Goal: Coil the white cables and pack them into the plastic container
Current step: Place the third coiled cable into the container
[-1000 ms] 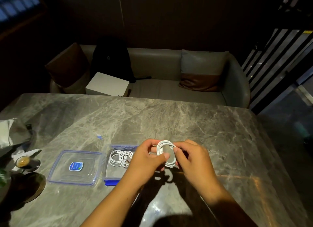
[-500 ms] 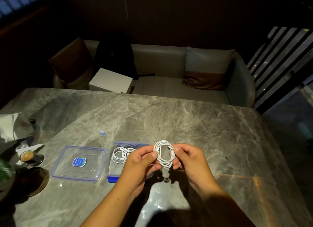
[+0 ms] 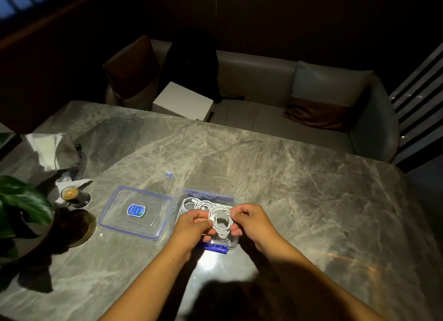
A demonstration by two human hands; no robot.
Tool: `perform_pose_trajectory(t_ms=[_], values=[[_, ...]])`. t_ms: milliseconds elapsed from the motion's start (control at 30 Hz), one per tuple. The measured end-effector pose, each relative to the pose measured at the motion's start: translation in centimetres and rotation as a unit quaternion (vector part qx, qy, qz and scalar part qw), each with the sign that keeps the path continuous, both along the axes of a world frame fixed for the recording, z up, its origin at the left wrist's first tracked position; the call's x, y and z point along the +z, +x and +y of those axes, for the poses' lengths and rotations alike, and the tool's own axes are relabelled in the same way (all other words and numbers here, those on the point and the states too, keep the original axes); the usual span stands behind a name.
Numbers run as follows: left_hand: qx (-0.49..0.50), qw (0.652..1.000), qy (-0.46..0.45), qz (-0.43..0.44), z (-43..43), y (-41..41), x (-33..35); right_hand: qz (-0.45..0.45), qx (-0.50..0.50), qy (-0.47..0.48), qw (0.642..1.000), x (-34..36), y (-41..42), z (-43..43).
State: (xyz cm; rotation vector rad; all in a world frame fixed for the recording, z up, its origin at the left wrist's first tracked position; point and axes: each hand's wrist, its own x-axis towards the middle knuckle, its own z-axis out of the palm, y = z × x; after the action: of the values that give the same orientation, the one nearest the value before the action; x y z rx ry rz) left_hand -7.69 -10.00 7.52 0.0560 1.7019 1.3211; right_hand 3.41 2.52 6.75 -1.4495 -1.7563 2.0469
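Note:
A coiled white cable (image 3: 221,221) hangs between both hands, just above the clear plastic container (image 3: 230,244) with blue clips. My left hand (image 3: 191,227) pinches the coil's left side and my right hand (image 3: 251,222) pinches its right side. More coiled white cable (image 3: 195,204) lies inside the container at its far left. My hands hide the container's near half.
The container's clear lid (image 3: 135,211) with a blue sticker lies flat to its left. Further left stand a small glass of drink (image 3: 72,196), a dark saucer (image 3: 80,226) and a leafy plant (image 3: 21,201). A small blue-white object (image 3: 169,173) lies beyond the lid. A sofa (image 3: 263,90) is behind the marble table (image 3: 311,201).
Both hands have carried the coiled cable leftward and away from me, from over the bare table to above the container.

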Motion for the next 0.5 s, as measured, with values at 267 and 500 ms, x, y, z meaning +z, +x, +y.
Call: perform_pose_trajectory(t_ms=[267,500], values=[[-0.007,0.997,-0.054,0.046,0.9,-3.8,-4.1,-0.113,0.014,0.108,0.988,-3.1,-4.2,-0.7],[-0.059,0.987,-0.12,0.084,2.4,-4.9,-6.6,-0.279,0.096,0.247,0.923,-4.6,-6.8,-1.5]])
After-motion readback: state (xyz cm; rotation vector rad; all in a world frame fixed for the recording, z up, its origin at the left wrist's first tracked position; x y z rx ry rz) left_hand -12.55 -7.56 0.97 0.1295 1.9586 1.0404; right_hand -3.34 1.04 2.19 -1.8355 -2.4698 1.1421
